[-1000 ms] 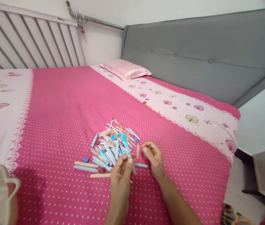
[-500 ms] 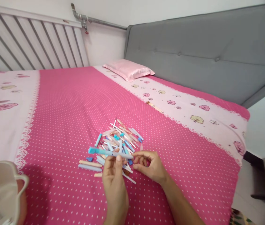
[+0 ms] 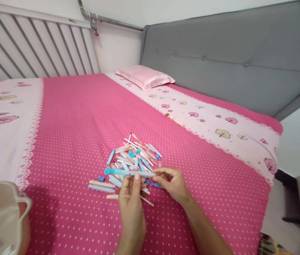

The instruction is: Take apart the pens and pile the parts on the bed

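My left hand (image 3: 132,189) is closed around the middle of a pale blue pen (image 3: 122,172), thumb on top. The pen lies almost level, its bright turquoise end pointing left. At its right end, the fingers of my right hand (image 3: 169,180) are pinched on the tip. A small blue piece (image 3: 157,185) shows just under the right fingers; whether it is held or lies on the bed I cannot tell. Behind and below the hands is a loose heap of pen parts (image 3: 139,152) in pale blue, cream, pink and white, partly hidden by my hands.
The pink dotted bedspread (image 3: 73,141) spreads all around. A beige tub (image 3: 4,198) with white pieces inside stands at the lower left. One cream pen (image 3: 175,119) lies apart, farther back. Beyond are a pink pillow (image 3: 146,77) and a grey headboard (image 3: 219,60).
Both hands and the pen have shifted slightly to the right. The right fingertips have closed in on the pen's tip, and a blue piece now shows beneath them.
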`<state>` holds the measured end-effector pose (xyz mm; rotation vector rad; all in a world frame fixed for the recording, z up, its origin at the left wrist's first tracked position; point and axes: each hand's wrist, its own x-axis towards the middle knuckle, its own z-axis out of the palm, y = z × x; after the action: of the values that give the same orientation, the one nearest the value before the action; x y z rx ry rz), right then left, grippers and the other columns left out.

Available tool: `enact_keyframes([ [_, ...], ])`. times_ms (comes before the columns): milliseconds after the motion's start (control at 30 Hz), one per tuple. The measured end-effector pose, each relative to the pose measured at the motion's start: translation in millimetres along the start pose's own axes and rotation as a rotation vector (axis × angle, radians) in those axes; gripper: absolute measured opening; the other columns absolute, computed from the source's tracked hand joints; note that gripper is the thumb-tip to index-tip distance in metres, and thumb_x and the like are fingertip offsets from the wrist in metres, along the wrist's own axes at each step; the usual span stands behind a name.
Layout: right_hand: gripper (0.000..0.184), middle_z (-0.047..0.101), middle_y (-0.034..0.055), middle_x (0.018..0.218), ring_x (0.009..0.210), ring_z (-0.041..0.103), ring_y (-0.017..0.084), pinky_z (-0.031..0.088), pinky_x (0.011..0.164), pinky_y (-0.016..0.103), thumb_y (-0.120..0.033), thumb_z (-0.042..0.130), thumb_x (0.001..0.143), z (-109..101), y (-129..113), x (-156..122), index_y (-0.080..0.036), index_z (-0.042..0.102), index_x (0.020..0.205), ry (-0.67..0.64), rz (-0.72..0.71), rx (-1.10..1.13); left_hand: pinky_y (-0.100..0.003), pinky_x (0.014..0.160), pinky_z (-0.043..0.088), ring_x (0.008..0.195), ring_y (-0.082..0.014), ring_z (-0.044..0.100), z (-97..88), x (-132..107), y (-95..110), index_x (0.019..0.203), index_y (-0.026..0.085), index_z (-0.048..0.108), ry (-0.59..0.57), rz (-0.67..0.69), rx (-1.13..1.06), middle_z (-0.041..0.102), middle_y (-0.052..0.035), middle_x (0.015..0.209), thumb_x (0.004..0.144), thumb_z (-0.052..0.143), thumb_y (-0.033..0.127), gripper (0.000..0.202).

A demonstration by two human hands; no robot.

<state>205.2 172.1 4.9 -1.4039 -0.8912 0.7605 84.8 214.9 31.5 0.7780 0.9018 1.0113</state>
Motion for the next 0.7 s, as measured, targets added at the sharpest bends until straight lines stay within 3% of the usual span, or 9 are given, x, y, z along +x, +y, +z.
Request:
enact_keyframes([
  [200, 0.019, 0.065, 0.0021, 0.066, 0.052, 0.052, 0.01, 0.042, 0.049, 0.021, -0.032, 0.067, 0.068, 1, -2, 1, -0.018, 0.07, 0.081, 0.047, -0.016, -0.041, -0.018, 0.064, 0.043, 0.063, -0.0071, 0.051, -0.1, 0, 0, 0.095, 0.02, 0.058, -0.006, -0.01, 0.01, 0.056, 0.0026, 0.074, 0.069, 0.065, 0.037, 0.032],
  [433, 0.022, 0.06, -0.0013, 0.055, 0.045, 0.046, 0.008, 0.038, 0.044, 0.02, -0.034, 0.068, 0.065, -4, -1, 6, -0.017, 0.07, 0.079, 0.281, -0.004, 0.015, -0.019, 0.062, 0.042, 0.067, -0.0088, 0.052, 7.3, -5, 8, 0.107, 0.02, 0.054, -0.006, -0.032, 0.009, 0.057, 0.0007, 0.082, 0.065, 0.069, 0.034, 0.047],
  [700, 0.033, 0.069, 0.0065, 0.083, 0.076, 0.062, 0.018, 0.049, 0.068, 0.029, -0.038, 0.066, 0.066, -32, 3, 32, -0.014, 0.068, 0.088, 0.624, -0.031, -0.025, -0.018, 0.057, 0.038, 0.057, -0.0078, 0.047, 3.4, -3, 7, 0.094, 0.019, 0.056, -0.057, -0.064, 0.014, 0.056, 0.003, 0.068, 0.064, 0.068, 0.039, 0.038],
])
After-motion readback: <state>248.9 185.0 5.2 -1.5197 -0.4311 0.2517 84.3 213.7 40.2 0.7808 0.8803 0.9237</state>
